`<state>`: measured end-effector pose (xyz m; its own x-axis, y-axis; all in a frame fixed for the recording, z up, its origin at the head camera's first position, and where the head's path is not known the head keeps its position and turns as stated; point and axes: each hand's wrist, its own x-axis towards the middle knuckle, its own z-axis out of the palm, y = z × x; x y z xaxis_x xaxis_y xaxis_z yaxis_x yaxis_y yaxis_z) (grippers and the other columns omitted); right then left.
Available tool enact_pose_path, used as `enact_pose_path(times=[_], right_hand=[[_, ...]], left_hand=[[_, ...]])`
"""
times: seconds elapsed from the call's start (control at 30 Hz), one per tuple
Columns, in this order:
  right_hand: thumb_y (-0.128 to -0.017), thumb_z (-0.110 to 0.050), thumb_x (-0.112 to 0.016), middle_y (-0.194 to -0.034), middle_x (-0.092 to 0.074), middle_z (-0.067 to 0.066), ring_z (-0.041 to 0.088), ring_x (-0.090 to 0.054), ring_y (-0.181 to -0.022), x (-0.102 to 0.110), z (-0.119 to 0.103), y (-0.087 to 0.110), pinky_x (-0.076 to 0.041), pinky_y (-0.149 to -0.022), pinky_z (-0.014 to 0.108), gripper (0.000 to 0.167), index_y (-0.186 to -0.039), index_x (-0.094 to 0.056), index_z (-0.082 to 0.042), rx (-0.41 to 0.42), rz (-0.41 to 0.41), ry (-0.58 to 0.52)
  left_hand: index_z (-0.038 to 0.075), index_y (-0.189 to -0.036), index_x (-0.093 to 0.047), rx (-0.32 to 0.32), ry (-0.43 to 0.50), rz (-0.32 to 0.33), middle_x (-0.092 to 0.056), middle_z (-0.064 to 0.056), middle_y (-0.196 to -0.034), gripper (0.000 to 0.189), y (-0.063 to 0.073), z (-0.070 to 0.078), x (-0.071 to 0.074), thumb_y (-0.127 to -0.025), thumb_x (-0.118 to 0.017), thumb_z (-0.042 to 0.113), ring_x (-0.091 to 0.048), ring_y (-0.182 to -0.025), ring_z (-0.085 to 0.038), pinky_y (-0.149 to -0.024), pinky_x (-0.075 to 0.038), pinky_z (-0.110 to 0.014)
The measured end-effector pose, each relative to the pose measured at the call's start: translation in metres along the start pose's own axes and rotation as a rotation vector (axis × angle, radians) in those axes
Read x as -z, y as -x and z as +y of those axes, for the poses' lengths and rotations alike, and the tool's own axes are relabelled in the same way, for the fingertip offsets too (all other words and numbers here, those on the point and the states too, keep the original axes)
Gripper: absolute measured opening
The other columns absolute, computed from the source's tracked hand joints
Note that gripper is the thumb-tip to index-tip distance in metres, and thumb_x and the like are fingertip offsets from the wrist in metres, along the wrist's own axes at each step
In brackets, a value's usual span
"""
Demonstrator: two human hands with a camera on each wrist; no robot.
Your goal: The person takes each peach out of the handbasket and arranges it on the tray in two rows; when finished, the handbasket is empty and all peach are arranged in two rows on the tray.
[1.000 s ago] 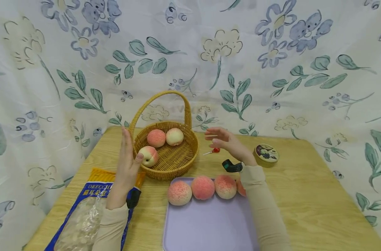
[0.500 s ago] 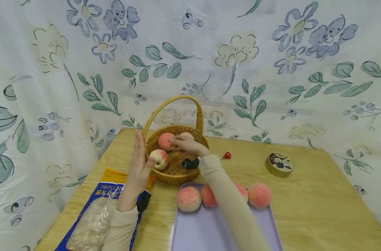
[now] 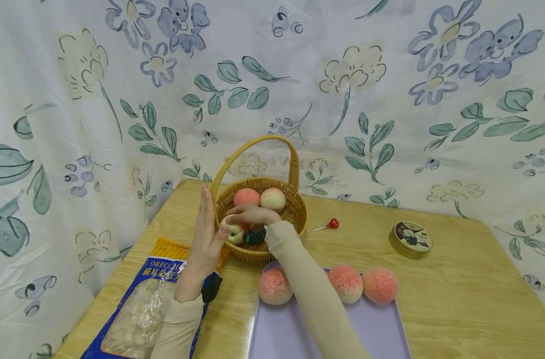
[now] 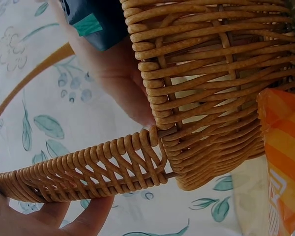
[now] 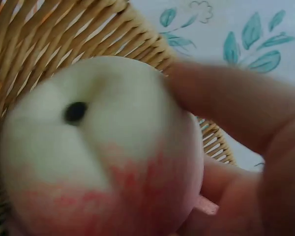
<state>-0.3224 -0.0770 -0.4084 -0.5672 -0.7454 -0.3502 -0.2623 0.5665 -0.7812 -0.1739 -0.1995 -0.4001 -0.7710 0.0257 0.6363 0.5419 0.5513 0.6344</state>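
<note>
The wicker basket [image 3: 256,256] with a tall handle stands at the back of the table, holding three peaches. Inside it, my right hand [image 3: 253,215] grips the front-left peach [image 3: 234,237]. In the right wrist view that pale-and-red peach [image 5: 103,152] shows a dark stem hole, with thumb and fingers around its side. My left hand [image 3: 203,247] is upright with straight fingers at the basket's left side. The left wrist view has its fingers [image 4: 93,214] at the woven handle [image 4: 83,169]. A red peach [image 3: 246,198] and a cream one [image 3: 273,199] lie behind.
A lilac tray [image 3: 375,329] in front carries a row of peaches, partly hidden by my right sleeve. The blue-and-yellow pasta bag [image 3: 138,304] lies left. A red lollipop [image 3: 333,223] and a round tin [image 3: 411,239] are on the right.
My right hand has come from right of the basket into it, passing over the back peaches to the front-left one, which it now grips. The left hand keeps its place by the basket.
</note>
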Motion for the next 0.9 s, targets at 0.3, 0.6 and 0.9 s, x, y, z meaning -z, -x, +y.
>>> enact_pose_path(times=[0.3,0.6,0.9], right_hand=[[-0.101,-0.037,-0.048,-0.147,-0.046,0.007,0.023,-0.048,-0.13,0.001,0.002,0.005,-0.042,-0.103,0.036,0.049,-0.146,-0.045,-0.016,0.073,-0.074,0.032],[-0.101,-0.043,-0.043,-0.136,-0.053,0.008,0.021,-0.056,-0.118,0.004,0.001,0.014,-0.046,-0.096,0.033,0.051,-0.144,-0.045,-0.015,0.065,-0.008,-0.078],[-0.098,-0.015,-0.055,-0.131,-0.047,0.018,0.021,-0.056,-0.102,0.014,-0.011,0.063,-0.052,-0.078,0.029,0.044,-0.139,-0.042,-0.006,0.203,0.209,-0.395]], left_hand=[[0.01,-0.156,0.006,0.003,0.021,0.003,0.011,-0.009,-0.164,0.08,0.003,0.001,-0.005,-0.101,-0.027,0.057,0.007,-0.151,-0.034,-0.115,-0.001,-0.067],[0.012,-0.156,0.006,0.014,0.019,-0.01,0.01,-0.012,-0.164,0.082,0.003,0.001,-0.004,-0.099,-0.024,0.062,0.006,-0.151,-0.033,-0.115,-0.001,-0.066],[0.016,-0.157,0.008,0.031,0.012,-0.018,0.012,-0.007,-0.164,0.085,-0.002,0.0,0.003,-0.096,-0.025,0.066,0.008,-0.152,-0.029,-0.117,0.001,-0.064]])
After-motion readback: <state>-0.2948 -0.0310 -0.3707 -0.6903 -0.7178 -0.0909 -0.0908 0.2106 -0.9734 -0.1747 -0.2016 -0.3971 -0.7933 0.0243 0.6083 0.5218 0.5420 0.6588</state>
